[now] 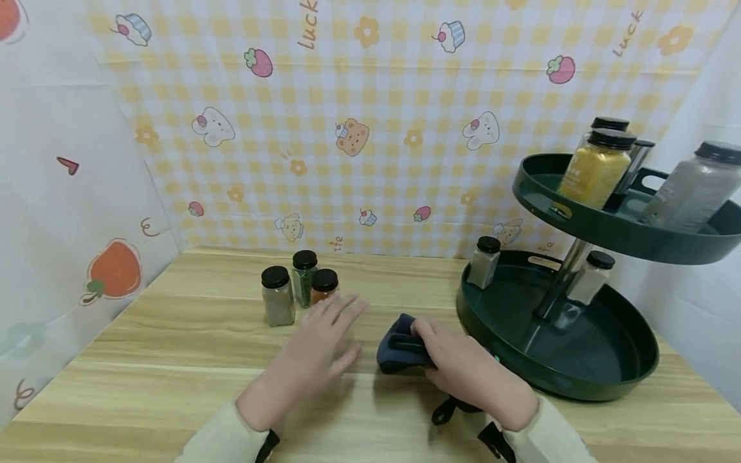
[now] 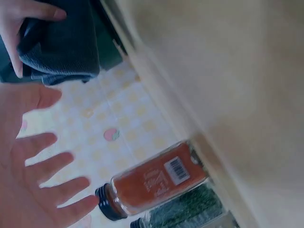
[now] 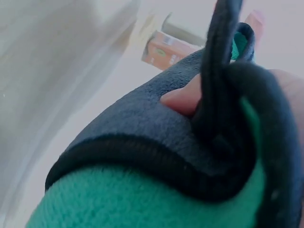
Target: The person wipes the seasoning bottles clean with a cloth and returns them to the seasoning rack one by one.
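Note:
My right hand [image 1: 463, 363] grips a folded dark blue-grey cloth [image 1: 396, 350] above the table, its thumb pressed on the fabric. In the right wrist view the cloth shows a green fuzzy side [image 3: 142, 199] and a dark edging. My left hand [image 1: 321, 337] holds nothing, with its fingers spread. Just beyond it stand three black-lidded spice jars: one greyish-beige [image 1: 279, 303], one with green herbs [image 1: 302, 283] and one with orange-red powder [image 2: 154, 183]. In the head view, the left fingers partly hide the orange-red jar.
At the right stands a dark green two-tier round rack [image 1: 579, 379]. Its lower tray has two small jars, a left one [image 1: 484, 263] and a right one [image 1: 590, 280]. The upper tray carries a yellow jar [image 1: 596, 170] and a larger greyish jar [image 1: 691, 190]. A patterned cloth backdrop [image 1: 382, 96] hangs behind.

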### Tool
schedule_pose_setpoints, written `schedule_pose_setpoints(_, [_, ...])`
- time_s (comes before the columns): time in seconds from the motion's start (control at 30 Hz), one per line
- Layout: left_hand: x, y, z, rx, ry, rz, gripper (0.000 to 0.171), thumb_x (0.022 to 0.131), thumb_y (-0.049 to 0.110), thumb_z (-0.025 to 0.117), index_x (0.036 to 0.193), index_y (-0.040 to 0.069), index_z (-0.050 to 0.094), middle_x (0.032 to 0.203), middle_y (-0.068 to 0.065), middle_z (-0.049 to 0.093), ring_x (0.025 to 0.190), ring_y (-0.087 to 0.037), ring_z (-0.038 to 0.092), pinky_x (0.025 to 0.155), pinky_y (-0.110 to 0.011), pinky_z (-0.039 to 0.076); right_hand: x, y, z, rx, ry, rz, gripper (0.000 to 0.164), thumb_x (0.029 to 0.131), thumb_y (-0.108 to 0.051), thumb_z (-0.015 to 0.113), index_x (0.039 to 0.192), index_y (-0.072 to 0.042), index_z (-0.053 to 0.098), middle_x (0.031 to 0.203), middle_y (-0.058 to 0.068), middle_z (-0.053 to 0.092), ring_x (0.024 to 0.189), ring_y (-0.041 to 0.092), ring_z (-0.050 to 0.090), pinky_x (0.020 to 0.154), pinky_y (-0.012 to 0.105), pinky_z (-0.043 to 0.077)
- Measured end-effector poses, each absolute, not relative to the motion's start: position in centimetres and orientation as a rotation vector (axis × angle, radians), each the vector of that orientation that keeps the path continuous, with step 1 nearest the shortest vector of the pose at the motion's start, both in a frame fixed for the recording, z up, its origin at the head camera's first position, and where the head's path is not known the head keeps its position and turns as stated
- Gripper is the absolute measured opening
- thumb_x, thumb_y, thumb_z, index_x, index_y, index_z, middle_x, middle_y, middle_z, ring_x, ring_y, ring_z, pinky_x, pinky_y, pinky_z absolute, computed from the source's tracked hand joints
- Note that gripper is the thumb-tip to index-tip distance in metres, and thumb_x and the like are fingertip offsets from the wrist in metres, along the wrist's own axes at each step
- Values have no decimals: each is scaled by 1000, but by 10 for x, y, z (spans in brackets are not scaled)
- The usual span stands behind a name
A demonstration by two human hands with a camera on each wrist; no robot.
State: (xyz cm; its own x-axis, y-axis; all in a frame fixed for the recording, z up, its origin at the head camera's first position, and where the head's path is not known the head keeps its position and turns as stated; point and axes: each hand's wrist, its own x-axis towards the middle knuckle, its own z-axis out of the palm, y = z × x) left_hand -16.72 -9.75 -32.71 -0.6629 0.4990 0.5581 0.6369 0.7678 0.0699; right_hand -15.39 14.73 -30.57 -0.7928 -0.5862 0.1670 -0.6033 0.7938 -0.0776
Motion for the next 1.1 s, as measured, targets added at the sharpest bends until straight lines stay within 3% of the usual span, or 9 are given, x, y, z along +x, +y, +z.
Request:
schedule_pose_setpoints(0.23, [-182, -106, -310, -509, -2457, -760, 68, 79, 17, 69, 139, 9, 38, 142, -14, 37, 126, -38, 39, 97, -56, 39, -153, 152, -300, 972, -2842, 318, 48, 80, -12, 72, 116, -12, 42, 110, 8, 59, 86, 13, 56, 68, 30, 49])
schedule_pose_setpoints(0.43, [-203, -116, -313, -214, -2648, -1176, 80, 83, 23, 66, 146, 7, 20, 145, -21, 29, 131, -40, 33, 101, -56, 34, -154, 154, -296, 967, -2838, 409, 47, 80, -11, 70, 117, -11, 41, 111, 9, 59, 86, 12, 57, 70, 29, 49])
schedule_pose_setpoints(0.7, [-224, -120, -329, -52, -2749, -1551, 85, 85, 31, 66, 146, 4, 14, 144, -25, 33, 132, -40, 33, 103, -54, 32, -154, 156, -293, 940, -2840, 457, 47, 81, -9, 70, 118, -10, 40, 111, 11, 59, 89, 13, 57, 74, 31, 49])
schedule_pose_setpoints(0.93, [-235, -119, -346, 14, -2659, -1843, 63, 84, 21, 66, 133, 2, 31, 126, -20, 49, 118, -33, 47, 97, -44, 38, -154, 156, -292, 957, -2830, 467, 46, 81, -9, 69, 118, -10, 40, 112, 11, 58, 88, 14, 57, 72, 30, 49])
schedule_pose_setpoints(1.1, [-240, -120, -353, 39, -2636, -1883, 52, 83, 19, 67, 125, 5, 41, 122, -16, 53, 113, -29, 50, 94, -41, 39, -154, 156, -292, 959, -2841, 484, 46, 82, -9, 68, 118, -10, 40, 112, 11, 58, 89, 14, 55, 72, 30, 48])
